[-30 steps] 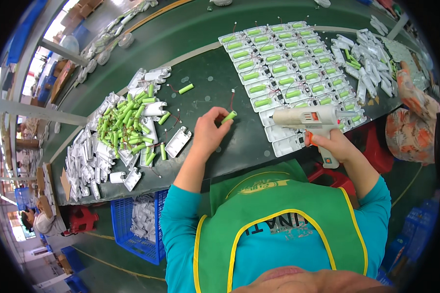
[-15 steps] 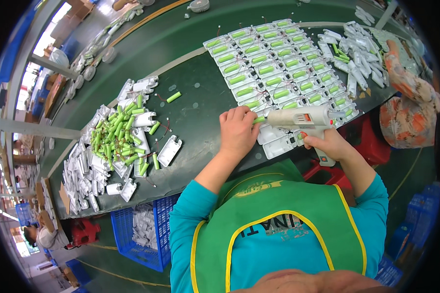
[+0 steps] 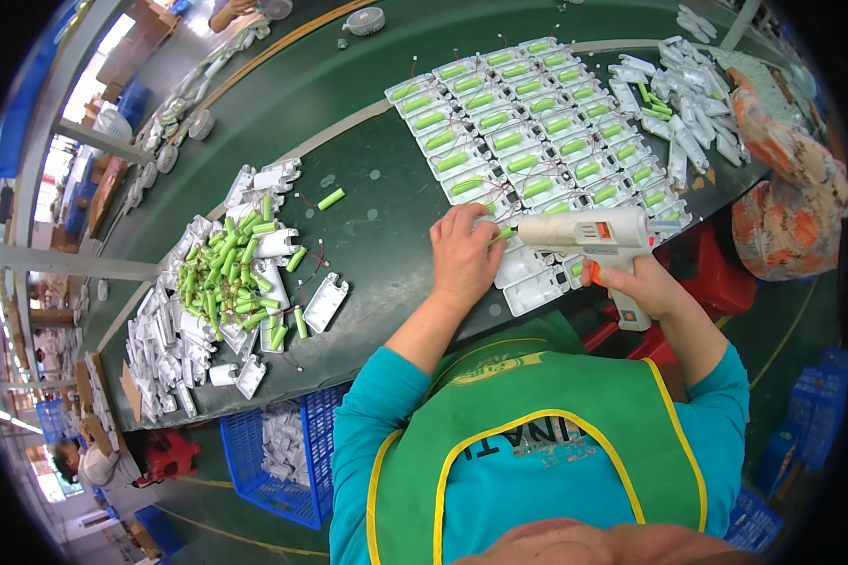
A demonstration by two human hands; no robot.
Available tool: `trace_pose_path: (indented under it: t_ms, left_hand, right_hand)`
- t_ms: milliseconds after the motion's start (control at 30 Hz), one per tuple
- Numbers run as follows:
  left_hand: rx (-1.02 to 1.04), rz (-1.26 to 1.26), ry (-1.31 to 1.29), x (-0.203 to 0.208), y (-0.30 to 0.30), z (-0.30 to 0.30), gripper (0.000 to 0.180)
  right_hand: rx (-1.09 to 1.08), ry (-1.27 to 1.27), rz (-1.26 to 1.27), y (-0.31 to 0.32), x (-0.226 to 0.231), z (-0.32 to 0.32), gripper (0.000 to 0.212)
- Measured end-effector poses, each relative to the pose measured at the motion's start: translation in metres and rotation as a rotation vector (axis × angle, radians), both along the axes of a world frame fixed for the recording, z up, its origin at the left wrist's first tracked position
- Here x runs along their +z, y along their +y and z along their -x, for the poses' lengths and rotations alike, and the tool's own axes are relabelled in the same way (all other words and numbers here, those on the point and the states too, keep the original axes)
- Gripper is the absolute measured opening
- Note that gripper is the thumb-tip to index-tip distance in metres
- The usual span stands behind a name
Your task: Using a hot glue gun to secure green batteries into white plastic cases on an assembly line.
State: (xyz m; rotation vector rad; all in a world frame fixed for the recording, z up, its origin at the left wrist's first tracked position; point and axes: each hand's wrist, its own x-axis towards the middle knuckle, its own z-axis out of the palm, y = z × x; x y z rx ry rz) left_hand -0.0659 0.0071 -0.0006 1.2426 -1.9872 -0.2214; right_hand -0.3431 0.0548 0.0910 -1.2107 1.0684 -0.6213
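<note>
At the left hand, a green battery; glue gun just beside

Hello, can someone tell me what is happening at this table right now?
A person in a green vest works at a dark green table. The right hand grips a white glue gun, its nozzle pointing at a green battery that the left hand presses into a white case. Rows of filled cases lie beyond; loose batteries are piled to the left.

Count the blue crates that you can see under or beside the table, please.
3: one crate under the table's near edge, one at lower left, one stack at far right. Others may be hidden.
</note>
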Motion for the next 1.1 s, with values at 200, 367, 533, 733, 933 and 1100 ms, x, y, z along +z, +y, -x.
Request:
trace_pose_path:
  t_ms: [200, 367, 533, 733, 933, 1100]
  left_hand:
    - [0.004, -0.009, 0.009, -0.002, -0.002, 0.000, 0.021]
    - [0.010, 0.004, 0.012, -0.005, -0.003, 0.000, 0.020]
    - [0.012, -0.001, 0.014, -0.005, -0.003, -0.002, 0.020]
    - [0.013, 0.031, 0.030, 0.000, -0.005, -0.007, 0.021]
    - [0.326, 0.127, -0.236, 0.033, -0.038, -0.100, 0.026]
    - [0.568, -0.167, -0.585, 0.026, -0.067, -0.195, 0.032]
  right_hand:
    - [-0.046, -0.036, -0.005, -0.007, -0.010, -0.005, 0.040]
    - [-0.045, -0.032, -0.004, -0.006, -0.010, -0.005, 0.038]
    - [-0.086, -0.013, -0.012, -0.001, -0.006, -0.005, 0.034]
    - [-0.049, 0.035, -0.008, 0.001, -0.011, 0.001, 0.034]
    - [-0.067, 0.017, -0.114, 0.002, -0.002, 0.005, 0.051]
    - [-0.034, -0.027, -0.058, 0.009, -0.005, 0.006, 0.057]
